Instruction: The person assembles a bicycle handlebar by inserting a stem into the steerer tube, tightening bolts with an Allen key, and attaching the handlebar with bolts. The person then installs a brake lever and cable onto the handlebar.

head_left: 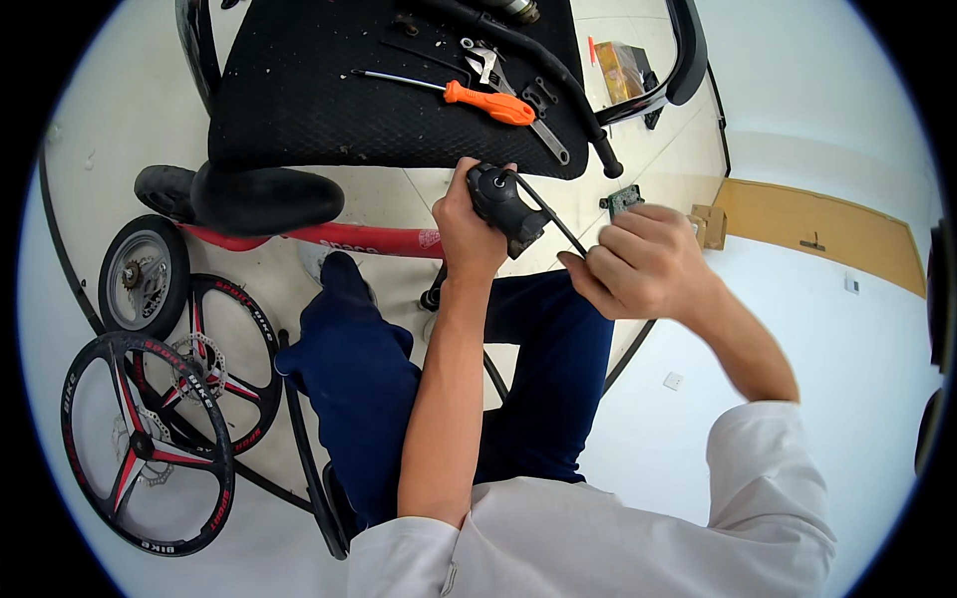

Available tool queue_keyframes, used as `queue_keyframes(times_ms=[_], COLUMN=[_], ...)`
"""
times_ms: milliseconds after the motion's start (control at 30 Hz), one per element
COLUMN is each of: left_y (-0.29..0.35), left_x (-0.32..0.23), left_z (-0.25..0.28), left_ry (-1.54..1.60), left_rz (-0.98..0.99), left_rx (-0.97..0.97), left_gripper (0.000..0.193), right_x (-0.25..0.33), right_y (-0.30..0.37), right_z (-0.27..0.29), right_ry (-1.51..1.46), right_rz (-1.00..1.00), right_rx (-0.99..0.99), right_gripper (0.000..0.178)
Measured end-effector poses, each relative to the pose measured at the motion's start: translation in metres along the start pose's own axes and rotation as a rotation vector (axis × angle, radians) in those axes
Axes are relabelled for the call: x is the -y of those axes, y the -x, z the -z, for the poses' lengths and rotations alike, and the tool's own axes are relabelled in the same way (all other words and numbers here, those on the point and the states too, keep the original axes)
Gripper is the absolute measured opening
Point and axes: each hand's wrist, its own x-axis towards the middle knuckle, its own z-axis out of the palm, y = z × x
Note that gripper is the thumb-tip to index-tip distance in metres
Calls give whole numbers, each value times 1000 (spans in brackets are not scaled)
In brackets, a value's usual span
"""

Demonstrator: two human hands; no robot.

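Observation:
My left hand (469, 224) is closed around a black bike stem (506, 211), held up in front of the chair seat. A black hex key (554, 221) runs from a bolt at the top of the stem down to my right hand (643, 264). The fingers of that hand are curled around the key's far end. On the black chair seat (289, 110) lie an orange-handled screwdriver (488, 103), an adjustable wrench (546, 143) partly under it, and small black clamp pieces (539, 97).
A black handlebar (543, 60) crosses the seat's right side, beside the chair's armrest (688, 60). On the left are a red bike frame (364, 237) with a black saddle (264, 199) and several wheels (145, 446). Cardboard boxes (710, 225) stand by a wooden door (827, 234).

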Motion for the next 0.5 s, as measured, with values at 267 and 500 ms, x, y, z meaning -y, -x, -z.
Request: queue_keyframes(times_ms=[267,500], left_y=[2,8], left_x=[-4,-19], left_z=[8,0], left_ry=[-18,-545], left_rz=[17,183], left_rx=[123,0], left_gripper=[23,26], right_x=[-20,43], right_y=[-30,-89], right_z=[-45,-58], right_ry=[-597,-555], right_rz=[522,206], right_rx=[-187,-52], right_gripper=[21,21])
